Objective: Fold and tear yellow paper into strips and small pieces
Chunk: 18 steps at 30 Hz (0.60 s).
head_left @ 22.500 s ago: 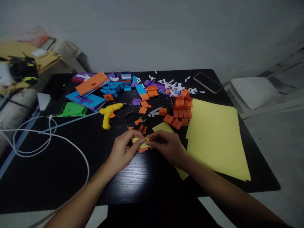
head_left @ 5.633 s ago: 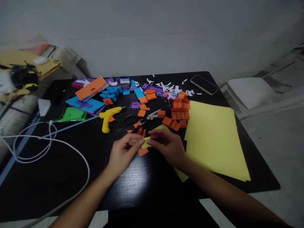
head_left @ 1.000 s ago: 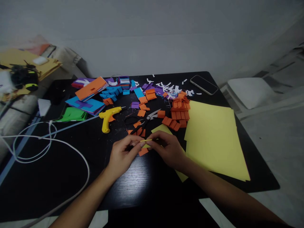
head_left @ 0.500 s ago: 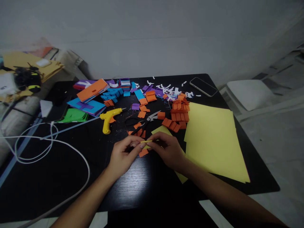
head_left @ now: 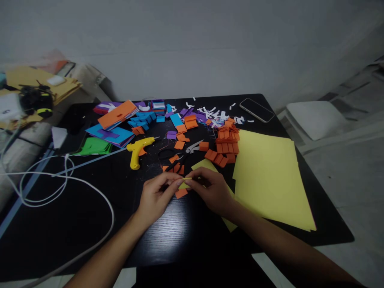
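Note:
Between my two hands is a small folded piece of yellow paper (head_left: 184,185). My left hand (head_left: 155,197) pinches its left side between thumb and fingers, and my right hand (head_left: 213,190) pinches the right side. Just below the fingertips lies an orange paper piece (head_left: 181,194). Beyond the hands rest scissors (head_left: 192,148) with dark handles, their blades pointing right. A strip of yellow paper (head_left: 229,225) lies partly under my right hand and forearm.
Large yellow sheets (head_left: 270,180) are stacked at the right. A yellow glue gun (head_left: 138,151) lies left of the scissors. Folded orange pieces (head_left: 227,140), white scraps (head_left: 214,114) and a phone (head_left: 257,110) are farther back. A white cable (head_left: 99,192) loops across the left side.
My fingertips have shifted slightly on the small yellow paper, and a bit more of its face shows under the thumbs. Everything else stays in place.

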Tool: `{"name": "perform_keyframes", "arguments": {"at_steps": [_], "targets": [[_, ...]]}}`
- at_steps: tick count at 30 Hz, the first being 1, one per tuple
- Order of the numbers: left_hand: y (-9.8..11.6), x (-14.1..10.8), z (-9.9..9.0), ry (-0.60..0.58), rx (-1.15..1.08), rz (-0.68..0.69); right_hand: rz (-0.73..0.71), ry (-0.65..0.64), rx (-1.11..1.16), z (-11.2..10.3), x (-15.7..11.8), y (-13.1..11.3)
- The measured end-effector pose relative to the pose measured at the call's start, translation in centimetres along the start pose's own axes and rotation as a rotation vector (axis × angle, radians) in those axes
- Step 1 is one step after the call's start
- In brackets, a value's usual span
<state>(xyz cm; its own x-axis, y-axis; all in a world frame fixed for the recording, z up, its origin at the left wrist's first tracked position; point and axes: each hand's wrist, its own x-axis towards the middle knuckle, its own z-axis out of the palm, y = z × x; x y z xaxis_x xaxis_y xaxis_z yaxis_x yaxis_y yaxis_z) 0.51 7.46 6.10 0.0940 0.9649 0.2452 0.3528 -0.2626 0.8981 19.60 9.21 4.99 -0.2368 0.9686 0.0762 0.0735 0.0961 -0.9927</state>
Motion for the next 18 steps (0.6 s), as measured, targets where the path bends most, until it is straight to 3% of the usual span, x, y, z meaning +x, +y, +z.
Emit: {"name": "perform_keyframes", "arguments": {"at_steps": [14, 18], "targets": [[-0.11, -0.16, 0.08, 0.004, -0.011, -0.022, 0.123, -0.107, 0.183, -0.50, 0.07, -0.50], [-0.22, -0.04, 0.02, 0.011, -0.015, -0.031, 0.129, -0.087, 0.203, -0.42, 0.10, -0.48]]}}
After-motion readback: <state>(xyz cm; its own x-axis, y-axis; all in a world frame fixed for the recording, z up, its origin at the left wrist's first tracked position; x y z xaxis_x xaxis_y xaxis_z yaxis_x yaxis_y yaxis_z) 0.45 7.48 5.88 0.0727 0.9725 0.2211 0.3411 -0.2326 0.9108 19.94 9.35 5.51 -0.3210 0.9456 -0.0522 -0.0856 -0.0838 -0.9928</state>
